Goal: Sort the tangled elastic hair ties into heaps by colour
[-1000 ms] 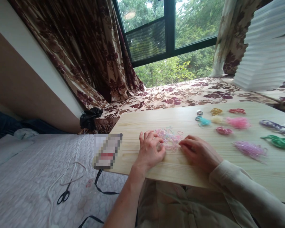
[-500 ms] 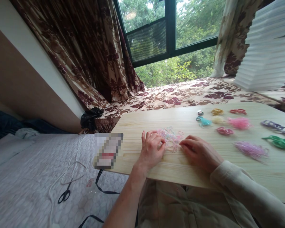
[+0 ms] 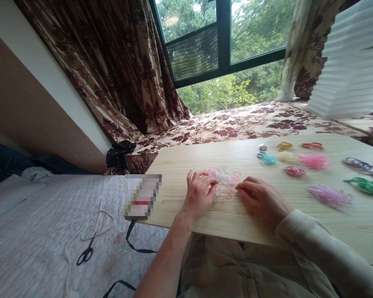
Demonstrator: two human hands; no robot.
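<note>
A loose pile of thin pastel elastic bands (image 3: pixel 224 179), mostly pink with some pale blue and green, lies on the wooden table (image 3: pixel 174 163) between my two hands. My left hand (image 3: pixel 200 193) reaches over the pile's left edge, its fingers bent and spread, thumb and index fingertip a little apart. At the pile's right edge is my right hand (image 3: pixel 264 199), resting low on the tabletop. Its thumb and index finger are pressed together, and whatever may be between them is too small to name.
On the right are a pink bundle (image 3: pixel 313 161), a purple bundle (image 3: pixel 329 195), a turquoise bundle (image 3: pixel 269 159), green loops (image 3: pixel 365 186) and a purple chain (image 3: pixel 362 166). A blurred flat object (image 3: pixel 143 198) sits at the left corner. Scissors (image 3: pixel 85 256) lie on the bed (image 3: pixel 43 231).
My left hand has shifted very slightly, with its thumb and index fingertip a little further apart. My right hand stays in the same place.
</note>
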